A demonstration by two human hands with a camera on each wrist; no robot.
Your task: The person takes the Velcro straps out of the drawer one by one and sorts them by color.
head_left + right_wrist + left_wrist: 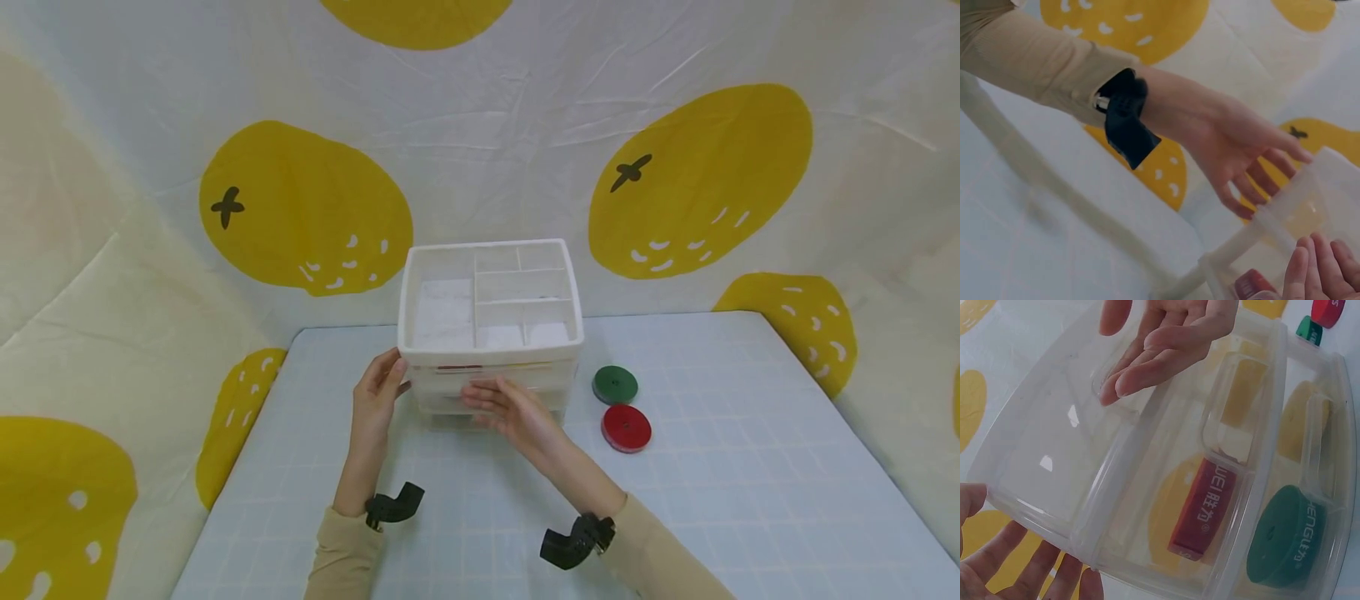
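A white drawer organizer (491, 358) with clear drawers stands at the table's back edge. My left hand (377, 392) rests against its left side, thumb near the front corner, fingers extended along the side. In front of the drawer fronts is my right hand (510, 412), fingers nearly straight and holding nothing; whether it touches a drawer I cannot tell. Through the clear fronts in the left wrist view, a red roll (1202, 509) shows in the middle drawer and a green roll (1286, 537) in the lowest. Part of the red roll (1254, 284) also appears in the right wrist view.
On the table right of the organizer lie a green disc-shaped roll (615, 385) and a red one (626, 428), close together. A cloth with yellow fruit prints (517, 150) hangs behind the table (750, 467). Open divided compartments (521, 287) form the organizer's top.
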